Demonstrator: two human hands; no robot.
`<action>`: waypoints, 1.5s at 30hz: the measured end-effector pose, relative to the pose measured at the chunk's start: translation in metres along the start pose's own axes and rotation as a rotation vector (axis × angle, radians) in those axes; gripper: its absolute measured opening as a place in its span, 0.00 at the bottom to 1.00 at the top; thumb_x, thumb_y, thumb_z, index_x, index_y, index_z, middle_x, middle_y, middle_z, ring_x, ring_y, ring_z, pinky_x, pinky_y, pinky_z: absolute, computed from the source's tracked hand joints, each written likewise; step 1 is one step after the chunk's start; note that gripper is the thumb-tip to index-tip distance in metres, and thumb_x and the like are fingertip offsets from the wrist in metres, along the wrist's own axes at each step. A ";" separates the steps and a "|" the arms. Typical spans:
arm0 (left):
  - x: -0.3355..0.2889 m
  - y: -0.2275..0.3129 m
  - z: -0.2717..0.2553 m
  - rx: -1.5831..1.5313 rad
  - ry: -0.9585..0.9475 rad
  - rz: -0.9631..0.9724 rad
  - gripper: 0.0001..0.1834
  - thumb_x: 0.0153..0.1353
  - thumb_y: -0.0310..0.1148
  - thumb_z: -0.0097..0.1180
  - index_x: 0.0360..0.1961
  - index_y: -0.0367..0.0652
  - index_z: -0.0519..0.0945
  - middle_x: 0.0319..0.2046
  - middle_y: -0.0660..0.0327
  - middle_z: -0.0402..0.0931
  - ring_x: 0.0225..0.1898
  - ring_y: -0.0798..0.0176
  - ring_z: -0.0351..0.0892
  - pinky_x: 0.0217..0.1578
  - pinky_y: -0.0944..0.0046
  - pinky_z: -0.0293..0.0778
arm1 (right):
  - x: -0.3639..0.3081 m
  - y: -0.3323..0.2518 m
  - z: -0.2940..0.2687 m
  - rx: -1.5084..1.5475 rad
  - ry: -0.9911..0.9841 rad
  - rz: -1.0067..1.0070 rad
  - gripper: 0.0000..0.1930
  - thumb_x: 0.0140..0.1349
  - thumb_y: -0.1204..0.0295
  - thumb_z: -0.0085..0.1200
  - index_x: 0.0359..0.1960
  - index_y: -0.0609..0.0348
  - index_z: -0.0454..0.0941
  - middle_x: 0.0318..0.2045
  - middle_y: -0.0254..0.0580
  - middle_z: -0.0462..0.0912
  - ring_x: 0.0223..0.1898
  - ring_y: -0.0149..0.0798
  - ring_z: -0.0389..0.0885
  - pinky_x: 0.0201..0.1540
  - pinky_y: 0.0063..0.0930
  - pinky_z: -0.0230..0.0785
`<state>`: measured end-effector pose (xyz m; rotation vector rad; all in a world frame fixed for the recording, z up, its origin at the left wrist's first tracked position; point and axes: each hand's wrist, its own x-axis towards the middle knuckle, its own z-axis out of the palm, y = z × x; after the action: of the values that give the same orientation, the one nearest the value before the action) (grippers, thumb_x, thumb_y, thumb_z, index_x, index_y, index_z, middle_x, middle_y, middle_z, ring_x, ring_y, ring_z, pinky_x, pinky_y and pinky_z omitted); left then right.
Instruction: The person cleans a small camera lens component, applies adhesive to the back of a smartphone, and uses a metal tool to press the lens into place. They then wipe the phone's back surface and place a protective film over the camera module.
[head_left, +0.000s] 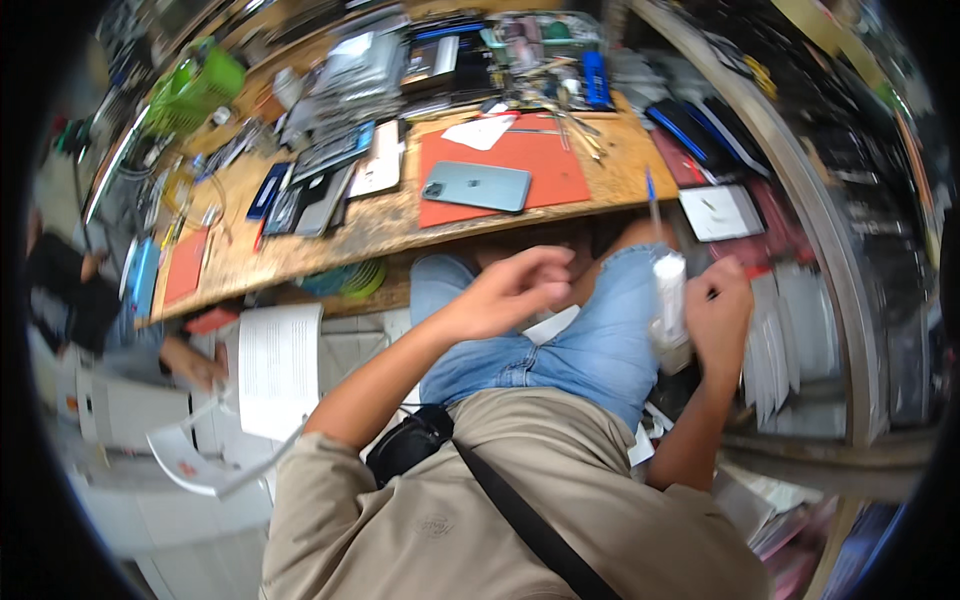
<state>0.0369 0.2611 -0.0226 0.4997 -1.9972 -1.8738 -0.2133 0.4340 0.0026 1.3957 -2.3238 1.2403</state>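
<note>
On an orange-red mat [555,165] lies a grey-blue smartphone [477,186], its back and camera block facing up. My left hand [520,290] hovers over my lap, fingers loosely spread and holding nothing, nearer to me than the phone. Beside my right thigh, my right hand [722,315] is curled closed against a small whitish bottle [669,295]. The bottle is blurred; a thin spout with a blue tip [650,185] points away from me. How the fingers grip the bottle is partly hidden.
Stacked phone parts [335,150], a green basket [205,85] and tools [580,125] crowd the wooden bench [380,228]. A white tablet-like panel [720,212] lies right, beside a metal frame [815,200]. Another person's arm [190,360] shows at left, near printed sheets [280,370].
</note>
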 end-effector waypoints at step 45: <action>-0.158 0.084 -0.016 -0.409 0.679 0.430 0.10 0.74 0.36 0.59 0.39 0.43 0.73 0.38 0.60 0.76 0.41 0.61 0.82 0.33 0.66 0.82 | -0.087 -0.083 0.131 0.931 -0.396 -0.774 0.22 0.62 0.70 0.63 0.58 0.58 0.80 0.61 0.56 0.79 0.56 0.56 0.82 0.54 0.44 0.78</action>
<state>0.1823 0.3287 0.0595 0.4570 -1.1359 -1.5076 -0.0647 0.3786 -0.0789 2.6379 -0.9987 1.9107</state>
